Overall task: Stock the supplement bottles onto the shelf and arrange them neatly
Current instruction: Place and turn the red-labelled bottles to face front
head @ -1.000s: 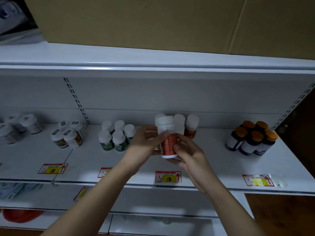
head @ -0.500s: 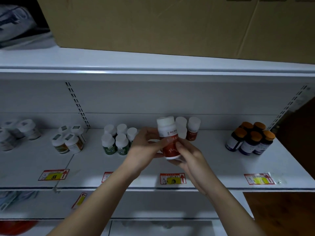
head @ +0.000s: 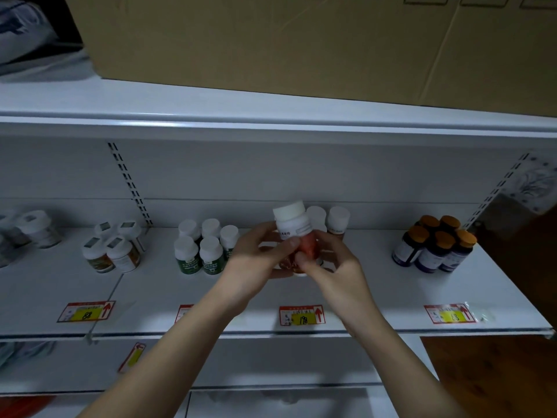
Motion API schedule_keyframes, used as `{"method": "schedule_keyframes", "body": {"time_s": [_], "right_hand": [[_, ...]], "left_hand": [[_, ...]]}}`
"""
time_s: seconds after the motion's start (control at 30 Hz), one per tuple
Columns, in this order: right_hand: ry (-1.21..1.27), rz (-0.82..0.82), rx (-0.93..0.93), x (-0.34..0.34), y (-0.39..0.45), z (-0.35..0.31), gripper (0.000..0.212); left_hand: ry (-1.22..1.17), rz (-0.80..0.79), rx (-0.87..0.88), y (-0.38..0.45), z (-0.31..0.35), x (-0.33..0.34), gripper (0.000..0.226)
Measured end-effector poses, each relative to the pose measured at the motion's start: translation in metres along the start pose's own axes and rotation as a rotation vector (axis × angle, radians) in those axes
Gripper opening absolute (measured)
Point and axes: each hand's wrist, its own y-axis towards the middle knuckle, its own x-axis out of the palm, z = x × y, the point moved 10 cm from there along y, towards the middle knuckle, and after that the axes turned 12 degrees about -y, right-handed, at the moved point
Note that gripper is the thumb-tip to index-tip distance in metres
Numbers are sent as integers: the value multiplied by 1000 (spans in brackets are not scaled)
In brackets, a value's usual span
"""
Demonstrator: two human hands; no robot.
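White-capped, red-labelled bottle, tilted, gripped by both hands

Two bare forearms enter from the near edge, one at the left and one at the right. No sleeve, cuff or glove covers either arm within view. The left hand and the right hand carry no ring, watch or band. Fingernails are short and unpainted. No markings show on either arm.
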Motion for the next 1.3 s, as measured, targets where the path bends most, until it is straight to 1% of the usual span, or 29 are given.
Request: {"method": "schedule_keyframes", "body": {"time_s": [0.07,0.13,0.23,0.33,0.47,0.57,0.63,0.7,0.77,0.83,0.9,0.97,1.03,1.1,1.17,1.3], "right_hand": [[163,-77,49,6,-1,4,27],[240,-93,81,7,-2,7,28],[132,-9,53,1,-1,8,27],[31,47,6,-1,-5,0,37],[19,78,-20,0,-11,-6,48],[-8,71,-32,4,-13,-5,50],[4,56,-38,5,-13,-5,41],[67,26,-4,4,-11,-3,27],[234,-86,77,13,-10,4,28],[323,-177,106,20,-12,5,32],[305,-174,88,19,-14,4,31],[272,-115,75,15,-14,5,30],[163,-28,42,7,-15,5,30],[21,23,1,1,-16,1,36],[-36,30,-16,0,-18,-4,42],[-45,9,-24,-2,-19,-12,48]], "left_hand": [[-39,34,1,1,-1,-5,30],[-77,56,3,1,-1,-7,24],[-114,48,-23,-1,-4,-7,19],[-73,18,-33,-3,-5,-3,26],[0,13,-48,-5,-7,-2,38],[-5,0,-33,-5,-3,-2,34],[-28,-17,-25,-5,1,-2,30],[-84,-26,-36,-6,0,-3,34],[-142,-29,-52,-7,-1,-5,35],[-168,-19,-66,-7,-3,-6,32],[-163,-18,-77,-7,-6,-5,30],[-121,-28,-80,-7,-6,-2,31],[-55,-50,-89,-7,-7,2,36],[7,-79,-98,-8,-5,6,38],[63,-96,-95,-8,-2,10,38],[92,-87,-93,-7,3,10,35]]}}
